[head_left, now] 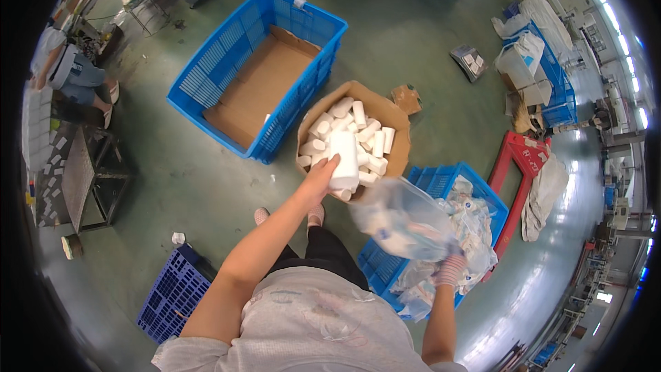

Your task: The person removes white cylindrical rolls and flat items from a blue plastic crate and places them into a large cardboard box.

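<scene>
My left hand (321, 178) grips a white plastic bottle (343, 158) by its side, above an open cardboard box (397, 156). Many similar white bottles (354, 124) lie jumbled in that box. To the right, my right hand (451, 269), in a light knitted glove, is closed on a clear plastic bag (403, 224). The bag is blurred by motion and hangs between the box and a blue crate (375, 262). Crumpled clear bags (475, 234) fill this crate; what they contain is hard to make out.
A large blue crate (186, 96) with cardboard on its bottom stands ahead on the left. Beyond the bag crate is a red pallet jack (506, 165). A blue-purple plastic pallet (172, 293) lies at lower left. Another person (76, 72) is at the far left, near a metal stand (93, 172).
</scene>
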A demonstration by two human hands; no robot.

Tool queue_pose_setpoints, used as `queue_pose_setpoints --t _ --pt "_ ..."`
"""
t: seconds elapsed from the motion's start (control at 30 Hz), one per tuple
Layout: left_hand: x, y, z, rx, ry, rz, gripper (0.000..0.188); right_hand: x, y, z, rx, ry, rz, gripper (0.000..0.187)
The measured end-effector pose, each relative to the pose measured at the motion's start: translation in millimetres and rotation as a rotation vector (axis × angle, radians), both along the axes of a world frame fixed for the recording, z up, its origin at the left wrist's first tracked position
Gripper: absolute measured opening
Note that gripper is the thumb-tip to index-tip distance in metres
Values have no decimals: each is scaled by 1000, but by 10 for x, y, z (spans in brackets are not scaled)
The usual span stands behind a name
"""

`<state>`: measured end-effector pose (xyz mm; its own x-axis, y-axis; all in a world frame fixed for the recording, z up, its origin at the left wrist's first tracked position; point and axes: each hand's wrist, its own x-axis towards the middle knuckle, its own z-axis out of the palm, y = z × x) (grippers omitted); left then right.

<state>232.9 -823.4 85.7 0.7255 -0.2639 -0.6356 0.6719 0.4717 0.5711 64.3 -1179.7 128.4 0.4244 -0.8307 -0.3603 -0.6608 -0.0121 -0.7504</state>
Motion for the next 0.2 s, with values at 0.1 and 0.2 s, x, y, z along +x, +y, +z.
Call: queue_pose_setpoints --t 0.1,0.2 --pt "160 -4 -343 282 5 11 58 -737 -1216 -104 -482 154 -19 36" --pt "-243 548 -1092 627 -209 -322 56 -906 -1673 -318 -578 248 57 38"
